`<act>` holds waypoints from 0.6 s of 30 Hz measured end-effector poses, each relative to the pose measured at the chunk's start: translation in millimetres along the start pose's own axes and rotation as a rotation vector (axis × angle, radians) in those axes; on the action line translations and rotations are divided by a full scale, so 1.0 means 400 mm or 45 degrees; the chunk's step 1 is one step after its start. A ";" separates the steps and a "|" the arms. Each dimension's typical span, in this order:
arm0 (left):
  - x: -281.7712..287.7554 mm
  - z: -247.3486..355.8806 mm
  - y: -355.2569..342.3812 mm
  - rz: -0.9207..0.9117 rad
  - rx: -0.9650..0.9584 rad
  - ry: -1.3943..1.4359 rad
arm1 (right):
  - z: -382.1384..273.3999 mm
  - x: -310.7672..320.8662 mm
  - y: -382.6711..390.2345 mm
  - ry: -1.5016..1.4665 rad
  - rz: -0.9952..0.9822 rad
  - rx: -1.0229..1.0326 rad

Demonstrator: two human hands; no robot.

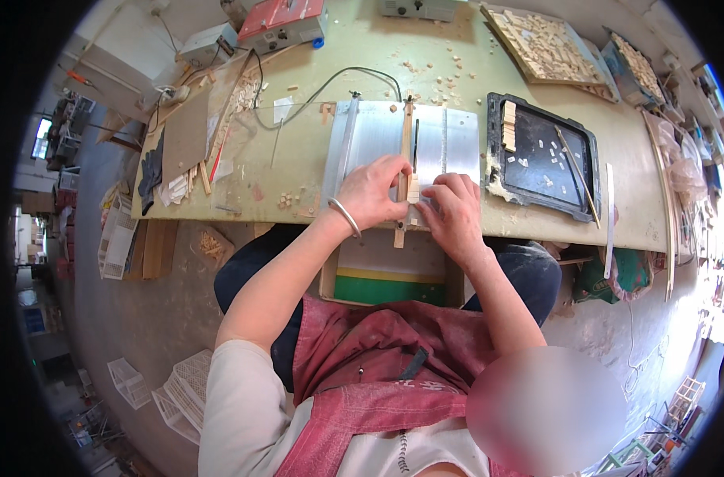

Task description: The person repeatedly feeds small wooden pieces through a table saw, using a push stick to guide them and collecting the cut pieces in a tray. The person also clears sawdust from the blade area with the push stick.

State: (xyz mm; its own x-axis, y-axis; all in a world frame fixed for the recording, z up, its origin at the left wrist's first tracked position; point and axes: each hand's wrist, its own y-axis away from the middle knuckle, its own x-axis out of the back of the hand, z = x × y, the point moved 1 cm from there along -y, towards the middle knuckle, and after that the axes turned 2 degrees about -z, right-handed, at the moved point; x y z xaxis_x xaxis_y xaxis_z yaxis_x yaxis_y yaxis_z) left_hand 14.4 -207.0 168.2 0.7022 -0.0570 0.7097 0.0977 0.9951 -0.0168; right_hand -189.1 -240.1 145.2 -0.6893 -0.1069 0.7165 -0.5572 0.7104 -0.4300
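Note:
A small pale wooden block (413, 188) lies against a wooden strip (405, 131) that runs across a silver metal saw table (461, 143). My left hand (371, 193), with a bangle at the wrist, pinches the block from the left, fingers at the strip. From the right, my right hand (457, 211) is curled with its fingertips at the block's near right side; its exact hold is partly hidden. Just beyond the block, a dark narrow slot (416, 139) opens in the metal top. The wooden strip's near end sticks out past the table's front edge.
A black tray (545, 195) to the right holds wooden blocks, small pale bits and a thin stick. Farther back, a board (537, 44) is covered with wooden pieces. A black cable (330, 79) loops behind the saw table. Dark gloves (150, 176) and wood scraps lie at the left.

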 end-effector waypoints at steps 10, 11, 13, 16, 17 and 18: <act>0.006 0.002 -0.021 -0.035 0.064 -0.010 | 0.023 -0.008 -0.013 -0.018 -0.036 0.131; 0.005 0.001 -0.023 -0.031 0.066 -0.011 | 0.025 -0.008 -0.016 -0.015 -0.039 0.136; 0.002 -0.001 -0.028 -0.023 0.070 -0.013 | 0.029 -0.009 -0.023 -0.011 -0.042 0.146; -0.001 -0.006 -0.032 0.031 0.038 0.000 | 0.035 -0.009 -0.031 -0.003 -0.048 0.154; 0.000 -0.006 -0.035 0.015 0.052 0.000 | 0.035 -0.010 -0.034 0.002 -0.051 0.154; 0.003 -0.005 -0.039 -0.002 0.067 0.001 | 0.036 -0.010 -0.036 0.007 -0.054 0.153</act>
State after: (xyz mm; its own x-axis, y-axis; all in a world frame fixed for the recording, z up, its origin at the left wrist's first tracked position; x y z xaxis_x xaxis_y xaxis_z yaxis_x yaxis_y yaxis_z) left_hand 15.2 -222.6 167.8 0.7026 -0.0586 0.7092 0.0618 0.9979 0.0212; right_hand -185.0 -259.9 140.7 -0.6615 -0.1311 0.7384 -0.6377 0.6165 -0.4617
